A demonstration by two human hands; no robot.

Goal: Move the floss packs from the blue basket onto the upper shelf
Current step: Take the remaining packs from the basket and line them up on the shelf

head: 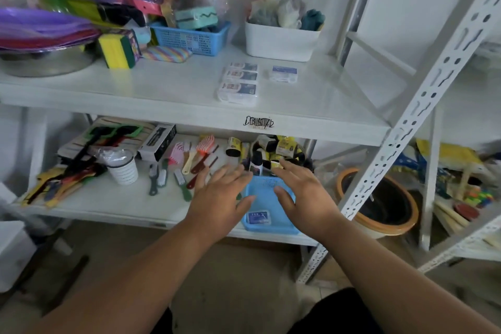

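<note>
White metal shelving fills your head view, standing against a pale wall, with two boards in sight. On the lower shelf [113, 206] sits the blue basket [267, 192], near the front edge and toward the right end, and one floss pack [258, 218] lies flat in its near end. Your left hand [221, 199] hovers over the basket's left rim with its fingers [230, 175] straight and spread, holding nothing. Your right hand [305, 194] hovers over the right rim, fingers likewise spread and loose, with nothing in them; whether either palm touches the basket you cannot tell from here. On the upper shelf [162, 81], three floss packs [238, 84] lie in a column, touching or almost touching one another, and a fourth floss pack [284, 73] rests just to their right, apart from them. Behind these stands a white bin [280, 40] stuffed with soft things, and to its left a second blue basket [192, 38] beside some sponges [119, 49]. On the lower shelf, left of your hands, lie hairbrushes [189, 157] and a white cup [123, 169]; behind the basket stand small yellow-and-black rolls [282, 149]. Right of the shelving, a dark pot [379, 203] with an orange rim sits on the floor.
</note>
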